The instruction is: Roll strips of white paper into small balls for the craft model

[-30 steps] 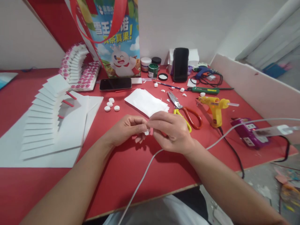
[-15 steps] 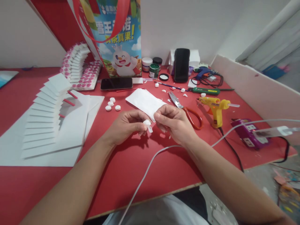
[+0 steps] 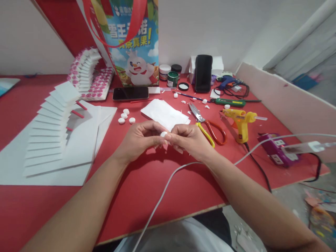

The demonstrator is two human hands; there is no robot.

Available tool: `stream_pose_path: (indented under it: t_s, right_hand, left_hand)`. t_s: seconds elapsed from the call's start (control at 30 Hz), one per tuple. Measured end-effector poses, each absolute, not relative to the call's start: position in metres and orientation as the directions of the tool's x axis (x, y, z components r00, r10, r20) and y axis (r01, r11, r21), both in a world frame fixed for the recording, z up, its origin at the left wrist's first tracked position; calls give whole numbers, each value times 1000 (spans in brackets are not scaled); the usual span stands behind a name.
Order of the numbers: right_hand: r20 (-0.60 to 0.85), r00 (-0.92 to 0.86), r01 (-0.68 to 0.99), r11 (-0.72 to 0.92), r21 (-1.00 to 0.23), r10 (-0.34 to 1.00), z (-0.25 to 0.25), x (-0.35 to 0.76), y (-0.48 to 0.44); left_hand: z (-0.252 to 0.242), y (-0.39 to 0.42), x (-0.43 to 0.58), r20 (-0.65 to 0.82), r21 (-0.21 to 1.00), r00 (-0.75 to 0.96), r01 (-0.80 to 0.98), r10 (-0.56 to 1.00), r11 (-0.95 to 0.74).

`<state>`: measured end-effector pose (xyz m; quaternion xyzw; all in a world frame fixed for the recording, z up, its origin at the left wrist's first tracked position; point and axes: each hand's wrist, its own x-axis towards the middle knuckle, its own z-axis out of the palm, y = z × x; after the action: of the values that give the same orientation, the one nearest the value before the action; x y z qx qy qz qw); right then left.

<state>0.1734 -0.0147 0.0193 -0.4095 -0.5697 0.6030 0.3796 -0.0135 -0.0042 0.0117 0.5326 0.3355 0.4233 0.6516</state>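
Note:
My left hand (image 3: 140, 140) and my right hand (image 3: 190, 139) meet fingertip to fingertip just above the red table (image 3: 147, 189). Both pinch a small white foam piece (image 3: 163, 134) between them. Behind the hands lies a white foam sheet (image 3: 163, 113). Three small white foam discs (image 3: 126, 117) lie to the left of it. Scissors with red and yellow handles (image 3: 208, 127) lie just right of my right hand.
A white foam staircase model (image 3: 51, 129) on white sheets fills the left. A yellow glue gun (image 3: 240, 120), purple power strip (image 3: 275, 150) and white cable (image 3: 168, 185) are on the right. Two phones (image 3: 130, 93), paint jars (image 3: 172, 78) and a printed bag (image 3: 136, 52) stand at the back.
My right hand lifted away from the foam piece, then came back; its fingertips now pinch the piece together with my left hand. Both hands sit slightly higher on the table.

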Motion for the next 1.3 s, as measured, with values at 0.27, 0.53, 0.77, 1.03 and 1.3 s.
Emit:
stream_pose_path:
  t_s: [0.27,0.53,0.77,1.03,1.3]
  right_hand:
    - [125,-293,185,185,-965,948,20,174,-17]
    - [444,-314,442,544,-713,839,3,176,-14]
    - [393,-319,512,505,-695,863,1,176,-15]
    - [117,-273,363,215,-907,955,12,177,-16]
    - [58,-156,-78,46,-996,986,20,185,-8]
  left_hand:
    - [8,-5,-15,40,981,399,-190,916,40]
    - [7,-6,-11,104,992,372,-101,922,-71]
    - [6,-5,-11,89,996,376,-47,922,-77]
    - [0,-4,-11,-65,980,335,-158,940,124]
    - [2,0,-14,-130,874,369,-395,920,282]
